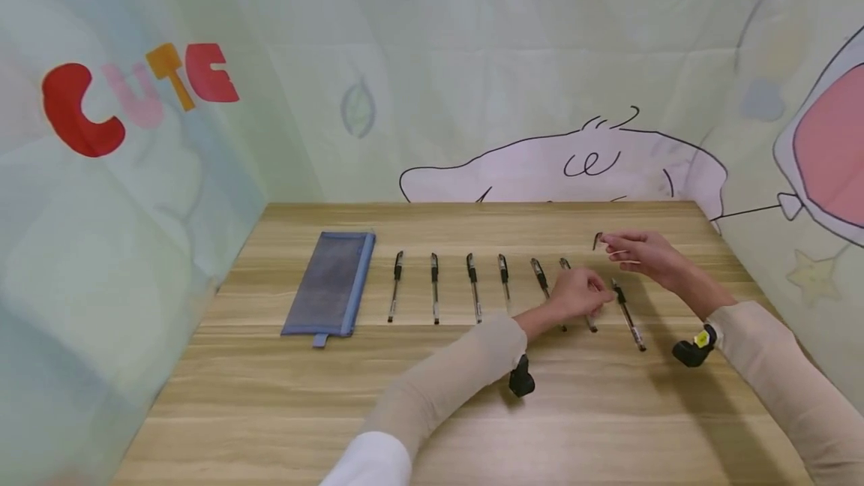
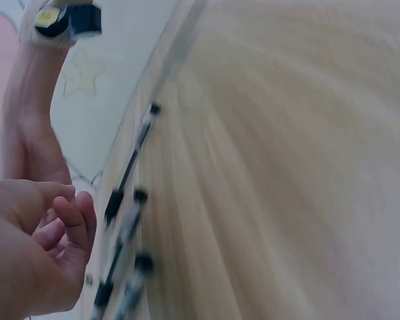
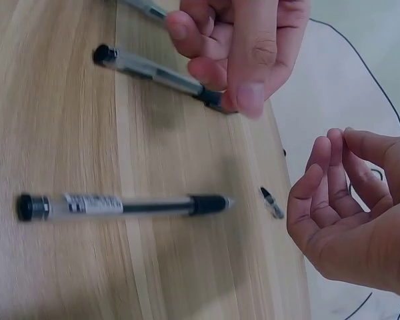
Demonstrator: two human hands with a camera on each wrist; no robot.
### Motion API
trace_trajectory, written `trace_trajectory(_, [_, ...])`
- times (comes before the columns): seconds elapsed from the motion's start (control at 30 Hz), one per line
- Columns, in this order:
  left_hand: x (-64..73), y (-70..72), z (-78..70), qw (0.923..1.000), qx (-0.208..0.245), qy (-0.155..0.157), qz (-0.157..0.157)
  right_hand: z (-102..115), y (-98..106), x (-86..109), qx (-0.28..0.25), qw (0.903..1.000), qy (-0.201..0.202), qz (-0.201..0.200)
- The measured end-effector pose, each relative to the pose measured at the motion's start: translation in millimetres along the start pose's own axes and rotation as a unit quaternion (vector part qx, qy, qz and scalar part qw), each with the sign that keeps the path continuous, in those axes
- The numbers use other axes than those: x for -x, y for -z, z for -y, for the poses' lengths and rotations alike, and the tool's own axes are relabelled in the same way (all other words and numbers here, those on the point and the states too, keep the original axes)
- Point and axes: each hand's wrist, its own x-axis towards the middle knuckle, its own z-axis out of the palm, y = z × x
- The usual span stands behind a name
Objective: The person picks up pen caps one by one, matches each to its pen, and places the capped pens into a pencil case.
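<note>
In the head view my left hand [image 1: 579, 292] hovers over the right end of a row of pens, its fingers loosely curled with nothing showing between them. My right hand [image 1: 644, 255] is farther back, its thumb and fingers bent toward each other and bare in the right wrist view. A pen cap [image 3: 271, 203] with a dark clip lies on the table just beyond the right fingertips. Between the two hands rests an uncapped pen [image 1: 628, 317], its tip exposed and pointing toward the back. My left hand partly covers the neighbouring pen [image 1: 592, 321].
Several more clear pens with black grips, among them one pen [image 1: 435, 287], lie side by side to the left. A blue zipped mesh pouch [image 1: 324, 283] lies flat at the table's left. A printed cloth [image 1: 324, 58] hangs behind the wooden table [image 1: 270, 411].
</note>
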Motion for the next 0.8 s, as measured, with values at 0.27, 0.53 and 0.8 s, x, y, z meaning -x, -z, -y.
trace_trajectory(0.27, [-11.0, -42.7, -10.4, 0.9908, -0.096, 0.094, -0.019, -8.9, 15.7, 8.6, -0.004, 1.0, 0.002, -0.005])
trace_trajectory(0.53, [-19.5, -54.0, -17.2, 0.983, -0.053, 0.168, -0.053, -19.6, 30.8, 18.6, -0.008, 0.9997, 0.001, -0.023])
trace_trajectory(0.8, [-15.2, -44.5, -14.3, 0.9909, 0.049, 0.114, -0.053, -18.8, 37.7, 23.0, -0.016, 0.9991, 0.002, -0.038])
